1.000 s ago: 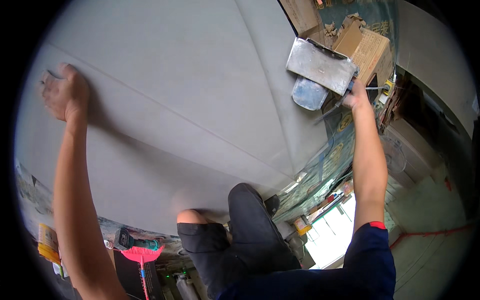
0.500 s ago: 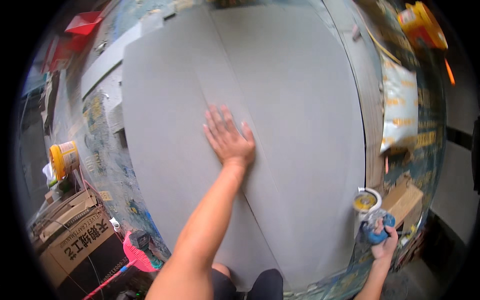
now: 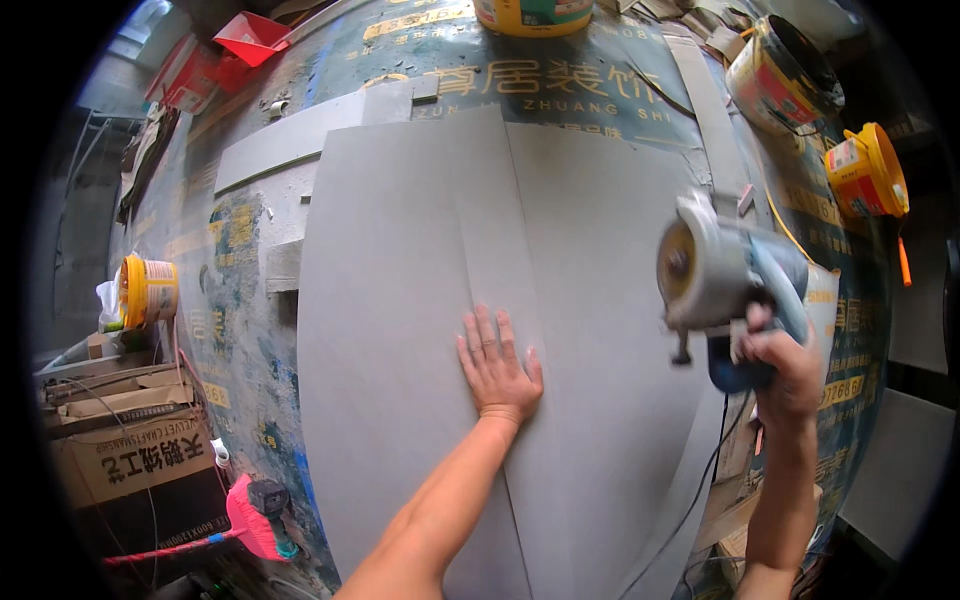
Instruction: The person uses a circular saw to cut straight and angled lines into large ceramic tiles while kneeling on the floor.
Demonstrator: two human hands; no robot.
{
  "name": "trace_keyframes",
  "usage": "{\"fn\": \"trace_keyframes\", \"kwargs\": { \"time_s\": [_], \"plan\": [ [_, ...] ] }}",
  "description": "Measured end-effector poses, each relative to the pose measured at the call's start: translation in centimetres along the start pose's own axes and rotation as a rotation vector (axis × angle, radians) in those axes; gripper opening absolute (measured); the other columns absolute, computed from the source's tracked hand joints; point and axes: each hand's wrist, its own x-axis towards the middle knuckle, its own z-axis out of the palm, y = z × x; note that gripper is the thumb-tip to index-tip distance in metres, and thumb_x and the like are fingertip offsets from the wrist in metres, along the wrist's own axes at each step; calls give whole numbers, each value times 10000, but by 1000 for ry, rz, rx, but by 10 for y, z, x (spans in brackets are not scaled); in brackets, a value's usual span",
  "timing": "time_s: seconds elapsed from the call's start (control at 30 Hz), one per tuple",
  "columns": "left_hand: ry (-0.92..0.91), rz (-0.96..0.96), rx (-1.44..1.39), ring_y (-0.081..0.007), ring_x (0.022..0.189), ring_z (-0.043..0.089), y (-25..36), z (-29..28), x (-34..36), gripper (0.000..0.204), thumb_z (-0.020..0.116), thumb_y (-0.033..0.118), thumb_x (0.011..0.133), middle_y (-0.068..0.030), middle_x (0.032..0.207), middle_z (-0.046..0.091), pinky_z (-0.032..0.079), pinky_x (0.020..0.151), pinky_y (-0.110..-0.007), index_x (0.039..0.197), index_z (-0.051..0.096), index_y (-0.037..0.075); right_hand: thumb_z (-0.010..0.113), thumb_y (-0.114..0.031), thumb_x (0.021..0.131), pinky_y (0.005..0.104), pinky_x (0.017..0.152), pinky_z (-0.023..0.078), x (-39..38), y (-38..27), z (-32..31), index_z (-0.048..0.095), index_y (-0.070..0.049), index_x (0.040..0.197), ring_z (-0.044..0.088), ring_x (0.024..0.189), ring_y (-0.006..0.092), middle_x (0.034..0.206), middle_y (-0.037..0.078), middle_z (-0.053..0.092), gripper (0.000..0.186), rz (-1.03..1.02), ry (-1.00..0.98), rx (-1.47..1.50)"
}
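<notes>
The floor is covered with dark green protective sheeting (image 3: 440,50) bearing gold print; the sheeting shines toward the far end and carries whitish smears along the left side. At the right edge, smooth grey surfaces (image 3: 900,470) are divided by a dark band (image 3: 917,365); whether they are wall or floor cannot be determined. Lighting is diffuse, with a pale bright patch (image 3: 140,20) at the upper left above a dim area containing a thin frame (image 3: 90,150).

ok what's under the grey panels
Printed dark-green sheeting shows beyond the far edge of the grey panels; whatever lies directly beneath them is covered and cannot be seen.
</notes>
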Motion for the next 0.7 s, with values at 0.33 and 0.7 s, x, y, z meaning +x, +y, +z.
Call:
{"fn": "trace_keyframes", "kwargs": {
  "time_s": [0.33,0.7],
  "plan": [
    [-46,-26,-26,-428,1496,107,9,8,2,772,546,316,890,-235,1618,120,101,1190,-572,1534,219,41,602,-70,748,228,638,435,164,-3,121,647,22,964,527,662,107,775,26,596,239,-363,-213,-66],
    [-92,-25,-71,-436,1493,123,11,10,-1,760,553,324,897,-247,1613,135,95,1186,-588,1528,236,42,602,-100,751,245,572,403,225,41,169,633,23,831,498,618,93,685,1,548,150,-428,-94,-227]
  ]
}}
